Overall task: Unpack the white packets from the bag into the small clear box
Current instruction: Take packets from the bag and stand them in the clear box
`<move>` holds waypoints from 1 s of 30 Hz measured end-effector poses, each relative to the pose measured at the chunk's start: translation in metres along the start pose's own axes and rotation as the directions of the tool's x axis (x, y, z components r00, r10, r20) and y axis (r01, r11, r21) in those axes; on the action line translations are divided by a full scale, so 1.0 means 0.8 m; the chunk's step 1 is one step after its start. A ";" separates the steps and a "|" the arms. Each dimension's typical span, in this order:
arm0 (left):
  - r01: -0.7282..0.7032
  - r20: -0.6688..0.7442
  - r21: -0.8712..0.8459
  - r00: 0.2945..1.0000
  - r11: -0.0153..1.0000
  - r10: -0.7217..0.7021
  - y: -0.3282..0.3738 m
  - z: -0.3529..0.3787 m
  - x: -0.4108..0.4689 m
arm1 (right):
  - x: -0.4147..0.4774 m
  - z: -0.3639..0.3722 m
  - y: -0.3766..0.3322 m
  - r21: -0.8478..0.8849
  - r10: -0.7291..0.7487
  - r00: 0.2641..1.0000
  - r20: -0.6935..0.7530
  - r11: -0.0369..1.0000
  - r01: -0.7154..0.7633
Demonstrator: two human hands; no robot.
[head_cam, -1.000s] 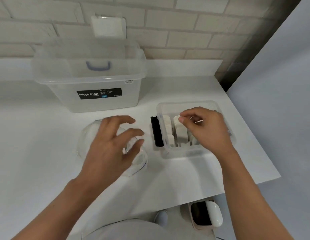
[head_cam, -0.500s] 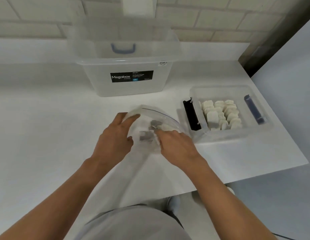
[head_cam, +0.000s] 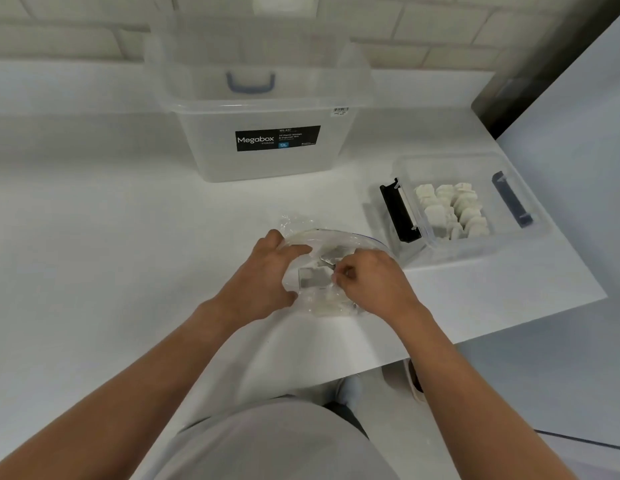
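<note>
Our left hand [head_cam: 263, 275] curls round the left side of the clear bag [head_cam: 336, 235], which lies on the table [head_cam: 128, 254] just left of the box [head_cam: 474, 247]. Our right hand [head_cam: 374, 287] reaches into the bag's mouth, fingertips pinched together on the edge of a packet [head_cam: 313, 278]. Other packets [head_cam: 452, 209] stand in rows in the box, well apart from both hands.
</note>
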State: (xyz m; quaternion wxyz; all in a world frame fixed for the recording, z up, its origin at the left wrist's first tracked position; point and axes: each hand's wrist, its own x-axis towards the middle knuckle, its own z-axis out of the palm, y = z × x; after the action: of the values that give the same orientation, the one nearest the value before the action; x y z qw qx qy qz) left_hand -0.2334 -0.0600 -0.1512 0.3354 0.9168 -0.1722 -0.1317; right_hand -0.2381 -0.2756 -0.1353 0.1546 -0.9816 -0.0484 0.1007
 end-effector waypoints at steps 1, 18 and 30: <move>0.000 -0.001 0.002 1.000 1.000 0.000 0.001 0.002 -0.001 | 0.000 0.002 -0.004 0.000 0.032 0.999 -0.005 0.999 -0.032; 0.013 -0.116 -0.129 0.993 0.992 -0.028 0.015 0.010 -0.003 | -0.046 -0.032 -0.027 0.008 -0.171 0.947 -0.274 0.984 0.180; 0.044 -0.206 -0.069 0.977 0.997 -0.057 0.062 0.023 0.016 | -0.023 -0.214 0.126 0.348 0.164 0.733 -0.660 0.931 0.105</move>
State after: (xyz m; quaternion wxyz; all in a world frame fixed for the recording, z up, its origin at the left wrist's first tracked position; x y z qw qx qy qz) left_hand -0.2396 -0.1110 -0.1339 0.3772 0.9184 -0.1087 -0.0492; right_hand -0.2128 -0.4234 -0.0036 0.3381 -0.9047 0.0466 -0.2550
